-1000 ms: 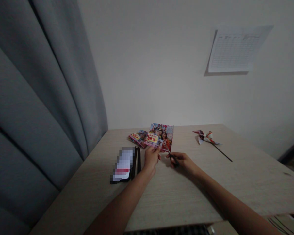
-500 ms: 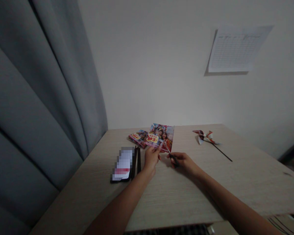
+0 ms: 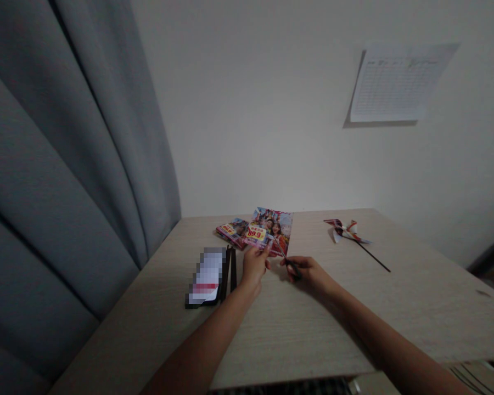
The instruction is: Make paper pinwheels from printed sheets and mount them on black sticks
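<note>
My left hand (image 3: pixel 255 264) is closed on the lower edge of a colourful printed flyer (image 3: pixel 276 219), its thumb lying on the paper near a yellow price label. The flyer is raised a little toward the wall. In my right hand (image 3: pixel 308 270) is a pair of scissors (image 3: pixel 291 265) with dark handles; the blades point up and left, across the flyer's lower part. How far the blades are apart is too small to tell. Just left of the flyer lies a stack of similar leaflets (image 3: pixel 231 232), partly covered by it.
A phone (image 3: pixel 208 274) with a blurred screen rests at left, beside dark thin sticks (image 3: pixel 233 269). A paper pinwheel (image 3: pixel 344 230) on a dark stick lies at right on the wooden table (image 3: pixel 333 334). A grey curtain (image 3: pixel 78 164) hangs at left; a printed sheet (image 3: pixel 395 88) is on the wall.
</note>
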Available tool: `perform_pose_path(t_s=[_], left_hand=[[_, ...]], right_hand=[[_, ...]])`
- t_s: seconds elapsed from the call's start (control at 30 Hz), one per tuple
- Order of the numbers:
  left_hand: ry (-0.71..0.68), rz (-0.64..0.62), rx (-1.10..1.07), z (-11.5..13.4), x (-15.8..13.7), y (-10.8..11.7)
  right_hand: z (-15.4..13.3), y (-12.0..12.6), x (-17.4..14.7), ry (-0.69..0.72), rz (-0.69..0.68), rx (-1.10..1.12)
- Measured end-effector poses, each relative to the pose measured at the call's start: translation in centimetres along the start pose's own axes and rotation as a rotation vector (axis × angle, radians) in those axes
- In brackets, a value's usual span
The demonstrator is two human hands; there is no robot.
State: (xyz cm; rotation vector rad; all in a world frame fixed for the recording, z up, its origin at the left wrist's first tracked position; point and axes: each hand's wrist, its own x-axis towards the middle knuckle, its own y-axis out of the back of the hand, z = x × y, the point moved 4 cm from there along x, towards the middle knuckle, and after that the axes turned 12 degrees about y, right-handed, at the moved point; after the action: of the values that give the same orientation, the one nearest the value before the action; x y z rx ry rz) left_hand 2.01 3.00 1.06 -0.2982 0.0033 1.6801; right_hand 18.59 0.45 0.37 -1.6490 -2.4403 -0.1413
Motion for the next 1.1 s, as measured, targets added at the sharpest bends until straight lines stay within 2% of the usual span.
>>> perform_pose_path(t_s=[0.23, 0.5, 1.1], left_hand=[[0.006, 0.004, 0.015, -0.3, 0.1, 0.0], [0.008, 0.001, 0.011, -0.2, 0.0, -0.1], [0.02, 0.015, 0.009, 0.1, -0.3, -0.1]], right_hand=[[0.6, 0.0, 0.0, -0.022, 0.04, 0.051], [-0.3, 0.0, 0.0, -0.017, 0.017, -0.001], [-0.3, 0.0, 0.1, -0.037, 0.022, 0.005]])
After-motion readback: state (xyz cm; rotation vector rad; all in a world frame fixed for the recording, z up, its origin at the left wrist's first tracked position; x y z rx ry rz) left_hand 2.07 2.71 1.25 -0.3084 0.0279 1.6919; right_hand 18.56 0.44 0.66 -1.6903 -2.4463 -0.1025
